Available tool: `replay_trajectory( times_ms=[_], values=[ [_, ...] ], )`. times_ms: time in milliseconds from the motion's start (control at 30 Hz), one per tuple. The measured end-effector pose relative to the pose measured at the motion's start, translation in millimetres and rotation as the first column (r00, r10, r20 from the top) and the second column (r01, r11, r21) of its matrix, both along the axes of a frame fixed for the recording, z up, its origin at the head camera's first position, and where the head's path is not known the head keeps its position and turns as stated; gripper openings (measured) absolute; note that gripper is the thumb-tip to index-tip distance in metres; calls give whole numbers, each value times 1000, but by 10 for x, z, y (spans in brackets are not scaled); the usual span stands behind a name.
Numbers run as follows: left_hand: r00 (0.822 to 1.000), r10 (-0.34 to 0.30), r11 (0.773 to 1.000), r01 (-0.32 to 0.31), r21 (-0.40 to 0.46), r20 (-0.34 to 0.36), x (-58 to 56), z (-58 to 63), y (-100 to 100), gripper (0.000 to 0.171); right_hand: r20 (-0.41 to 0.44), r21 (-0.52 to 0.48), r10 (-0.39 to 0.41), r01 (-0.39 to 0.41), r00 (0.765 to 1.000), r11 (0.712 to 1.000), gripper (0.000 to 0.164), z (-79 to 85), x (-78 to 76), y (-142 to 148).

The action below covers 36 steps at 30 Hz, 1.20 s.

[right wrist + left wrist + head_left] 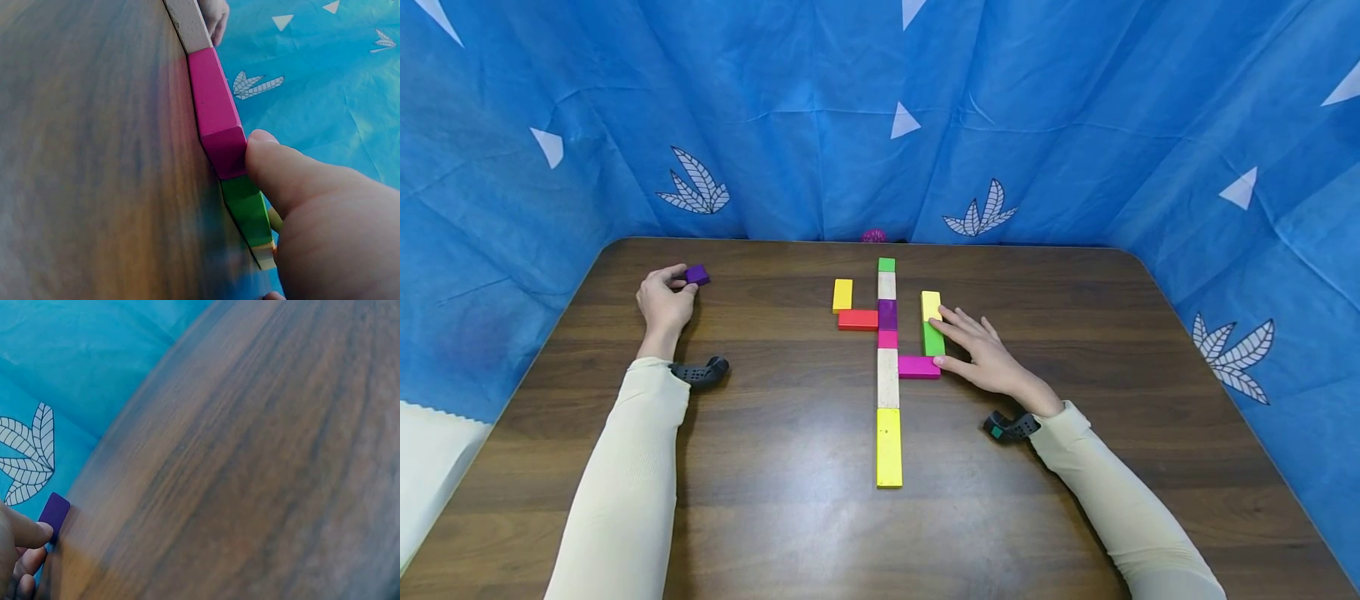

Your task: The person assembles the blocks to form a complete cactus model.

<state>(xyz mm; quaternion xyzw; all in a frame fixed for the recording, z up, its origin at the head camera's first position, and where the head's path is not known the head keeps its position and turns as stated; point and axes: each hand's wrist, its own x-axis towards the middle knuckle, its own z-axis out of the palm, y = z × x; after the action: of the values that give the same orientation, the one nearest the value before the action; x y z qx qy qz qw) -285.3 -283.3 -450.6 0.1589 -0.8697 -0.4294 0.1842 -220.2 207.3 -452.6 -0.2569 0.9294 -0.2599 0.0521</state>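
At the table's far left, my left hand (666,302) pinches a small purple block (697,274) between thumb and fingers; the left wrist view shows its purple face (55,511). My right hand (988,357) has its fingers extended beside a green block (933,337) and a yellow block (930,305). Its thumb is at the end of a magenta block (917,367), close up in the right wrist view. That magenta block juts right from a column of blocks, touching its long white block (887,377). A red block (858,320) juts left from the column's purple block (887,314).
A long yellow block (889,447) forms the column's near end, a small green block (887,264) its far end. Another yellow block (842,296) lies behind the red one. Blue patterned cloth (820,125) hangs around the brown wooden table (775,500).
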Motion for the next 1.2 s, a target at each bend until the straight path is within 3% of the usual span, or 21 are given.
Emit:
replay_trajectory(
  times_ms=[400, 667, 833, 1000, 1200],
  values=[
    [999, 38, 998, -38, 50, 12, 4, -2, -12, 37, 4, -1, -5, 5, 1000, 1000, 65, 8, 1, -5],
    [994, 98, 974, -106, 200, 49, -9, 58, 7, 35, 1, 4, -6, 6, 1000, 1000, 65, 12, 7, -8],
    [998, 44, 963, -54, 264, 44, -70, 80, 190, 36, 1, -1, -3, 3, 1000, 1000, 65, 5, 14, -7],
    [999, -39, 970, 40, 240, -13, -166, 95, 505, 34, -14, -7, 5, -5, 1000, 1000, 66, -14, 2, -7],
    [987, -135, 963, 151, 224, -87, -286, 113, 867, 30, -19, -19, 10, -10, 1000, 1000, 66, -10, -8, -3]
  ],
)
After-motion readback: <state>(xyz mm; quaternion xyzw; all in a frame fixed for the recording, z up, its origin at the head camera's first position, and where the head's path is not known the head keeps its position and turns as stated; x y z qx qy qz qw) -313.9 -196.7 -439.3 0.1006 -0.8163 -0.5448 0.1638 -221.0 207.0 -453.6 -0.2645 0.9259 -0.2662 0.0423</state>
